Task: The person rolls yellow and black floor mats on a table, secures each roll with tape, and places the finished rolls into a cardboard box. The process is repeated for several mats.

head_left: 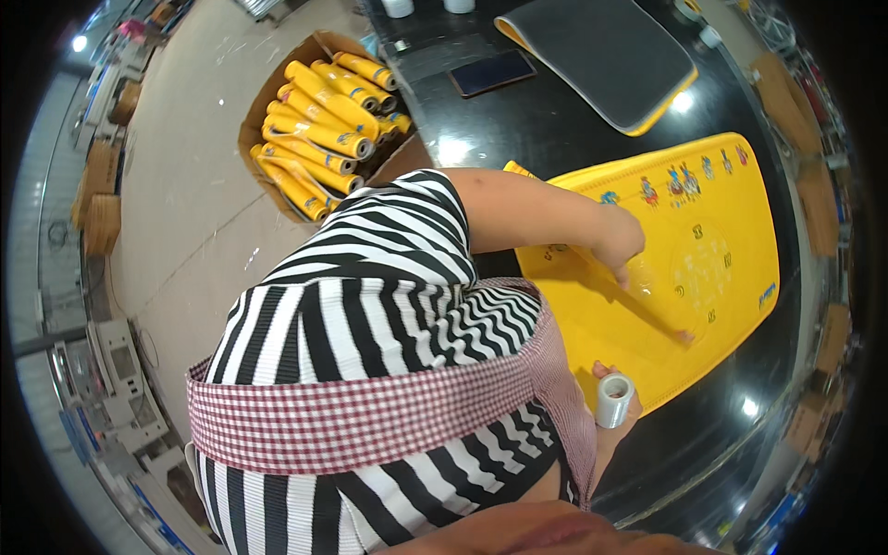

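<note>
From where I stand, the yellow mat [680, 254] lies printed side up on the black tabletop [564, 120], partly under the person's outstretched arm. The left hand [622, 242] reaches down over it; its back hides most of the fingers, so I cannot tell whether they are apart or pinching something. The right hand [615, 435] has its fingers wrapped around a tape roll [612, 413] at the mat's near edge.

The mat could skid if that leaning arm pushes sideways, since the surface looks slick. A loose grip could let the roll drop, and uneven pressure could leave a crease.

I count 2 hands, 1 tape roll, 1 spread yellow mat, 1 dark grey mat [601, 55] with yellow edging, 1 phone [492, 73] and 1 cardboard box [254, 139] holding perhaps 10 or more yellow rolls [319, 139], too overlapped to count exactly.
</note>
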The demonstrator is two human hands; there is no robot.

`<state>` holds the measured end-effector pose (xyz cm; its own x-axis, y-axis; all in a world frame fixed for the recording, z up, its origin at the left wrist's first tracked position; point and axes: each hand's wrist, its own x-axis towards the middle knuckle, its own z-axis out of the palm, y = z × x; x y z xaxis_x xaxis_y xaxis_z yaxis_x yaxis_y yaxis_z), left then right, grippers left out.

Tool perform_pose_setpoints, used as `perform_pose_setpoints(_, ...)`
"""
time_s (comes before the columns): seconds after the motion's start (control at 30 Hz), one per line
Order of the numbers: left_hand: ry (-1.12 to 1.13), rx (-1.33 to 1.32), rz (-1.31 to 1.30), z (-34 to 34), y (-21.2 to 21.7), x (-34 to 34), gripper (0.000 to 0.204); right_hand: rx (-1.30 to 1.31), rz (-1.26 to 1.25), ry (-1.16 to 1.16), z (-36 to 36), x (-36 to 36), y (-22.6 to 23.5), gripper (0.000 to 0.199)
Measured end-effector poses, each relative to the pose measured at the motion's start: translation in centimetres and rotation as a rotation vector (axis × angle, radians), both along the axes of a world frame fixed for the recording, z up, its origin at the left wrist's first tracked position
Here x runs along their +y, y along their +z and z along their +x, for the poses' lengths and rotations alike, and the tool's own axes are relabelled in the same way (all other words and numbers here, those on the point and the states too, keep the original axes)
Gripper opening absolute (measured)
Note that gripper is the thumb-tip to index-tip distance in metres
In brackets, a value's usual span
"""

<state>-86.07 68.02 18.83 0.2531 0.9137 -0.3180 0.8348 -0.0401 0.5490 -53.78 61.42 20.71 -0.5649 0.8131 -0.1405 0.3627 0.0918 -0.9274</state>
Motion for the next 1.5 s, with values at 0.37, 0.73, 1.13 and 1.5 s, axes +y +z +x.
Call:
perform_pose_setpoints(0.37,1.287,-0.464,0.590,-18.2,2.3,-22.7,0.077,0.117,0.022,-0.549,11.9,6.4,-4.0,0.044)
perform_pose_setpoints(0.73,2.162,-0.108,0.625,-43.7,-8.3,-28.9,0.110,0.043,-0.301,-1.050,20.2,4.5,-6.0,0.031)
perform_pose_setpoints(1.13,1.618,0.174,0.912,-29.2,-19.8,-26.5,0.024,0.074,-0.481,-1.249,23.8,2.3,-8.9,0.046)
perform_pose_setpoints(1.5,0.516,-0.162,0.597,-9.6,-9.0,-14.9,0.049,0.244,-0.511,-1.454,26.3,4.0,-13.4,0.060)
